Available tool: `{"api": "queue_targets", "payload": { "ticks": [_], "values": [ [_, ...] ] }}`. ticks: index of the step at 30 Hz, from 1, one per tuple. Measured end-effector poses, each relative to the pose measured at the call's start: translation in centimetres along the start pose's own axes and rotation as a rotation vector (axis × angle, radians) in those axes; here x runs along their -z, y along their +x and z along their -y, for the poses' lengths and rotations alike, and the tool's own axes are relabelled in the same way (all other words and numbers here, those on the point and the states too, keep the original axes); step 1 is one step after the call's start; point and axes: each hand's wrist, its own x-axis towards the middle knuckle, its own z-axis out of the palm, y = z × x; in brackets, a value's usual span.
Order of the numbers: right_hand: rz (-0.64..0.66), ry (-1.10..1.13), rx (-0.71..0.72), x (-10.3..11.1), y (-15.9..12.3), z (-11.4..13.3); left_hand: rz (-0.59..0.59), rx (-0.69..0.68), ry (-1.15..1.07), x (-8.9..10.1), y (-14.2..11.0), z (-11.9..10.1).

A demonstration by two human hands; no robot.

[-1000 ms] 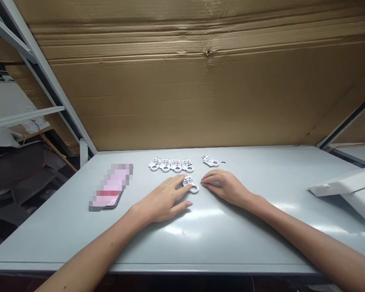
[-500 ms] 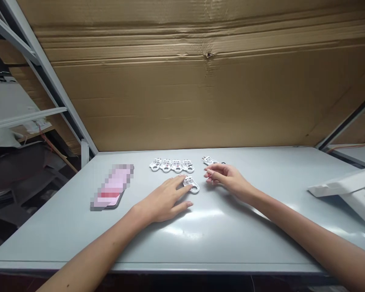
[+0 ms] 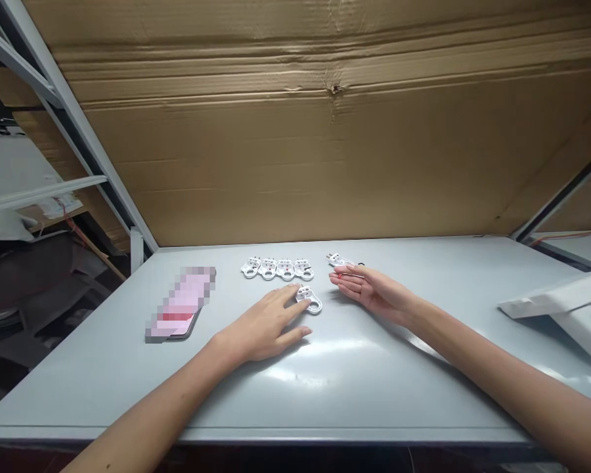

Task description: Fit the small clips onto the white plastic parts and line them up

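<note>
My left hand (image 3: pixel 270 322) lies with its fingers spread, thumb apart, on the grey tabletop. Its fingertips touch the top and side of a small white plastic piece (image 3: pixel 315 305) with a ring-shaped end. To the right, my right hand (image 3: pixel 372 292) is turned palm up with its fingers stretched out. Something small and red (image 3: pixel 339 276) rests on those fingers, too small to name. Just behind them is another white plastic piece (image 3: pixel 335 259), partly covered by the hand. Several similar white pieces (image 3: pixel 276 269) stand side by side in a row beyond my left hand.
A phone (image 3: pixel 182 305), its screen blurred out, lies on the left of the grey table (image 3: pixel 374 394). White foam-like pieces (image 3: pixel 561 295) are at the right edge. A cardboard sheet (image 3: pixel 295 164) rises behind the table, with a metal frame (image 3: pixel 86 131) at the left.
My right hand has rolled palm up and its curled fingers have straightened, showing the small red thing on them. My left hand stays on the white piece.
</note>
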Motion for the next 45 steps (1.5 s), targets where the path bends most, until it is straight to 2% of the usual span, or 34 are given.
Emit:
{"api": "queue_targets", "payload": {
  "ticks": [5,14,19,24,28,36,45],
  "values": [
    [0.03,-0.148,0.073,0.4,0.0,-0.2,-0.029,-0.013,-0.023,0.0,-0.1,0.0],
    [0.119,-0.235,0.007,0.2,-0.3,-0.6,0.005,0.006,-0.005,0.0,0.0,-0.1],
    [0.102,-0.336,0.007,0.0,-0.6,-0.3,0.021,0.015,0.033,0.3,-0.1,0.1],
    [0.09,-0.438,0.048,-0.5,-0.9,0.0,-0.046,0.071,0.054,1.1,-0.4,0.6],
    [0.063,-0.468,0.102,-0.4,-0.7,-0.3,-0.045,0.027,0.061,0.9,-0.4,0.6],
    [-0.051,-0.411,0.146,0.6,0.2,-0.9,-0.025,-0.007,0.012,0.3,-0.1,0.1],
    [-0.149,-0.141,0.002,0.2,-0.1,0.0,-0.05,-0.022,-0.005,0.2,-0.2,0.3]
  ]
}}
